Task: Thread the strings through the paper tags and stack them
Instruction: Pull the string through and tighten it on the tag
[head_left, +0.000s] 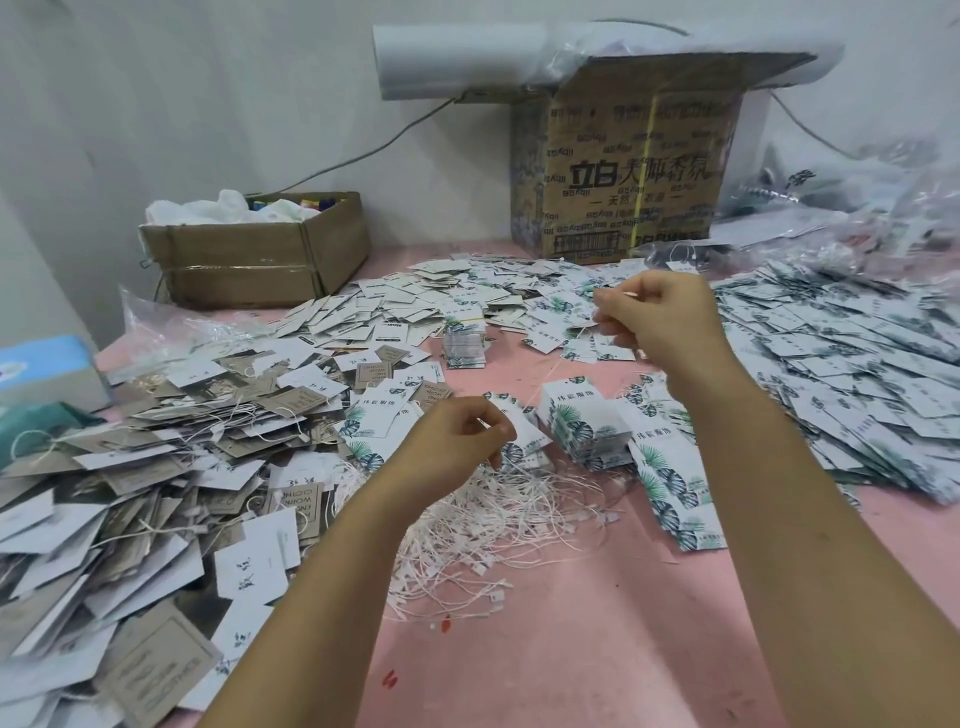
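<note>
A: State of the hands?
B: Left hand (462, 436) pinches one end of a string (540, 387). Right hand (660, 322), fingers curled, pinches the other end, raised over loose tags (556, 304) on the table (571, 649). Recommended: hold the string taut and feed its tip squarely through the hole.
A: Legible text?
B: Carton (639, 171): "立白". Leaf-print tag stack (576, 415) sits between the forearms; its print is unclear.

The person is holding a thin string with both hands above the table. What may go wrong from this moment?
1. The string, pinched by the left hand and the right hand, is thin; it may slip from one pinch when pulled.
2. The pile of loose strings lies just under the left hand, so the held string may catch and tangle.
3. The stack of leaf tags stands just right of the left hand; a careless sweep could topple it.
</note>
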